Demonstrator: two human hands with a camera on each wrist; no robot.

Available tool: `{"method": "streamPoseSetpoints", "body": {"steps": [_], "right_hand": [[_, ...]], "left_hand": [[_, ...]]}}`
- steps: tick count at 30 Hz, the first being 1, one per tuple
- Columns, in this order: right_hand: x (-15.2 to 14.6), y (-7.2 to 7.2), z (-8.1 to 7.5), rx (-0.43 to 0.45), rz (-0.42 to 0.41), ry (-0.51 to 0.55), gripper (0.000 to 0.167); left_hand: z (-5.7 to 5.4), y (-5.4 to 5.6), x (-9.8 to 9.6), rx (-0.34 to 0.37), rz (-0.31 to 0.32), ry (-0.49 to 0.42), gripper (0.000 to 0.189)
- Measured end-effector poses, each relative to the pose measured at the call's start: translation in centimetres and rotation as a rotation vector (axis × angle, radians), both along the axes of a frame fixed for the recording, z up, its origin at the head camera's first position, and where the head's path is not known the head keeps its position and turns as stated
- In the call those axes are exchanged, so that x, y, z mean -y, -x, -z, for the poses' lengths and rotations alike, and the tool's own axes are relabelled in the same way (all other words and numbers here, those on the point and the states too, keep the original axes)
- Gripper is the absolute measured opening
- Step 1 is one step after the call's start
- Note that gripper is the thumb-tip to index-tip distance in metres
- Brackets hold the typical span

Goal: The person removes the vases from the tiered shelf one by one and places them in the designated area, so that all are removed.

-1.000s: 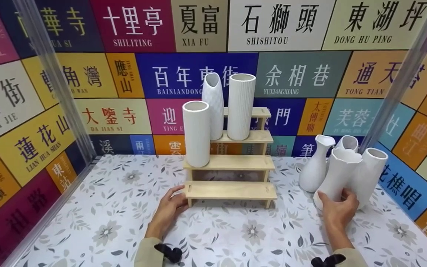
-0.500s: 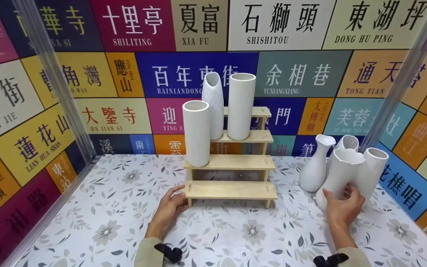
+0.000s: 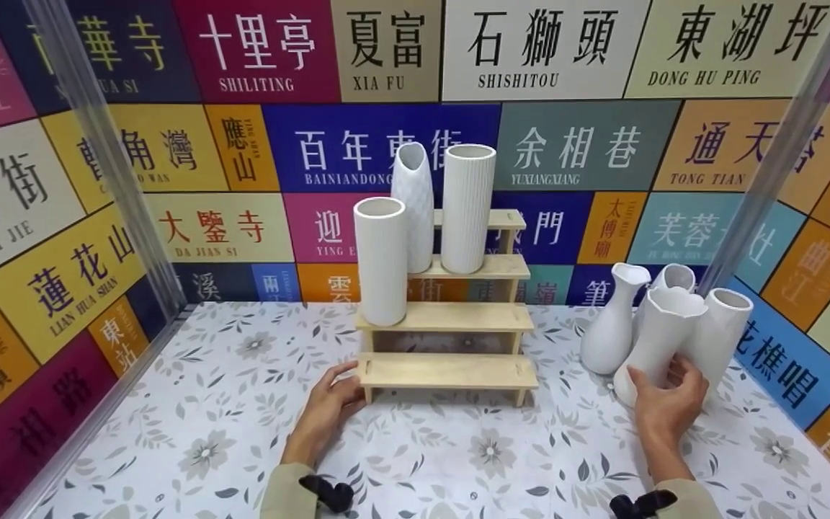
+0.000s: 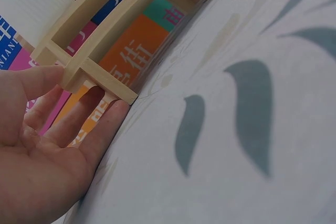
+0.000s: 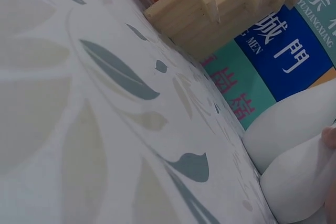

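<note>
A pale wooden stepped stand [image 3: 451, 369] stands at the middle of the table. My left hand [image 3: 330, 396] holds the left end of its lowest step; in the left wrist view, fingers [image 4: 113, 114] lie against the leg there. At the right, my right hand [image 3: 671, 396] grips a white vase with a scalloped rim [image 3: 663, 331], thumb in front and fingers on its far right side. This vase leans slightly right. A narrow-necked white vase [image 3: 608, 328] is at its left. A tapered white vase [image 3: 723, 335] and another white vase [image 3: 676, 277] stand behind, partly hidden.
On the stand are a smooth cylinder vase [image 3: 380, 267], a slant-mouthed textured vase [image 3: 413, 209] and a ribbed cylinder vase [image 3: 468, 213]. A floral cloth [image 3: 491, 450] covers the table. Colourful sign-printed panels [image 3: 386, 50] enclose the back and sides, with clear corner posts [image 3: 116, 144].
My right hand has shifted a little to the right, taking the scalloped-rim vase slightly along. My left hand stays at the stand's end.
</note>
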State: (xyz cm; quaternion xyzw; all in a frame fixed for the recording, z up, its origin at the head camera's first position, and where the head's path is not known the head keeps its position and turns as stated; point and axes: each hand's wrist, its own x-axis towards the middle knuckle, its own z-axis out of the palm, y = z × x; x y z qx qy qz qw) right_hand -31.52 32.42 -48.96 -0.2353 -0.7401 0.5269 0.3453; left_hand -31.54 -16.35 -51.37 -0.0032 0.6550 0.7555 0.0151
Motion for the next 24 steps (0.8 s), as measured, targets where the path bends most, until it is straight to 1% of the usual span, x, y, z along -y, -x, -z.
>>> {"method": "streamPoseSetpoints", "body": {"steps": [7,11,16,19,24], "right_hand": [[0.14,0.27,0.14,-0.045,0.033,-0.049,0.063],[0.18,0.16,0.02,-0.034,0.033,-0.06,0.062],[0.09,-0.14,0.17,-0.002,0.052,-0.097,0.061],[0.09,-0.12,0.25,0.002,0.055,-0.122,0.061],[0.06,0.08,0.44,-0.041,0.067,-0.177,0.06]], "left_hand": [[0.08,-0.03,-0.03,0.004,-0.008,-0.013,0.046],[0.11,0.0,-0.04,0.006,-0.005,-0.012,0.046],[0.11,-0.01,-0.04,0.013,-0.01,0.008,0.046],[0.1,0.0,-0.01,0.009,-0.008,0.013,0.046],[0.11,0.01,0.06,0.003,-0.005,0.003,0.045]]}}
